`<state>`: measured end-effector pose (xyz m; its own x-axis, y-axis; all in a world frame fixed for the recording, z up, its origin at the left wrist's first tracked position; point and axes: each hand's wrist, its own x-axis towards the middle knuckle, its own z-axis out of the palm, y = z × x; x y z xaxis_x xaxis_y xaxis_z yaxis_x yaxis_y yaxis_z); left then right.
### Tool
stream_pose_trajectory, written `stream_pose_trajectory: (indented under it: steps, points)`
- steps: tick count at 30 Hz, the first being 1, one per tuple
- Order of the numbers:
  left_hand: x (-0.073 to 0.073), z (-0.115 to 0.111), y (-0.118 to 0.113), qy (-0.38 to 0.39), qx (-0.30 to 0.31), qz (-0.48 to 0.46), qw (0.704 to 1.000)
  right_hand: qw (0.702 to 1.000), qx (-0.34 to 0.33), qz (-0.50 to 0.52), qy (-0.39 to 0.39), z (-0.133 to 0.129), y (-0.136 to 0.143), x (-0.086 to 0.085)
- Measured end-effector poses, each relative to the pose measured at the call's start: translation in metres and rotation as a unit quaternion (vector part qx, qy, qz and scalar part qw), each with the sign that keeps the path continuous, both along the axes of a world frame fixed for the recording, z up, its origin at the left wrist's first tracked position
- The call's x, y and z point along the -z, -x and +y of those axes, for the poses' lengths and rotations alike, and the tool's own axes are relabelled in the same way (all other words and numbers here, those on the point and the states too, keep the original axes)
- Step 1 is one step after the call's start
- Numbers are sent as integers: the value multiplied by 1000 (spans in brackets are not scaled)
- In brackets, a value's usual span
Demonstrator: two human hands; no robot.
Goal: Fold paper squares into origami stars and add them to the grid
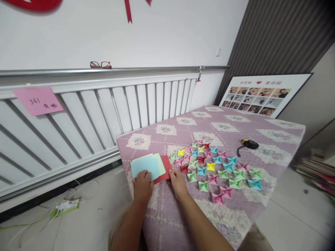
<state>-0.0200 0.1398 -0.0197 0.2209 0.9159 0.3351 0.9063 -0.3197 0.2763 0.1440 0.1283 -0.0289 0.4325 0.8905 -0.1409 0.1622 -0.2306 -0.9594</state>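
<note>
A stack of coloured paper (146, 165) lies at the near left of the table, light blue on top with pale yellow edges showing. My left hand (142, 184) rests on its lower edge, fingers lying on the top sheet. Out from the stack's right side juts a red sheet of paper (164, 171). My right hand (178, 183) pinches that sheet by its right edge, thumb on top. Right of my hands stand several small folded paper shapes (210, 166) in green, pink, blue, yellow and red, set out in loose rows.
A black and yellow tape measure (250, 143) lies on the patterned tablecloth (180, 219). Behind the table is a white radiator (151, 101), with glasses (101, 65) on the pipe above. A photo board (261, 94) leans at the far end. A power strip (67, 206) with cables lies on the floor.
</note>
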Motion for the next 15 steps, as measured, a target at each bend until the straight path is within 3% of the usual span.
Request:
stream_pose_trajectory:
  steps: [7,15]
  points:
    - [1,0,1,-5,3,2,1000,992,89,34,-81,-27,-4,0]
    - [1,-3,1,-16,16,-21,1000,991,103,43,-79,-132,-16,-12]
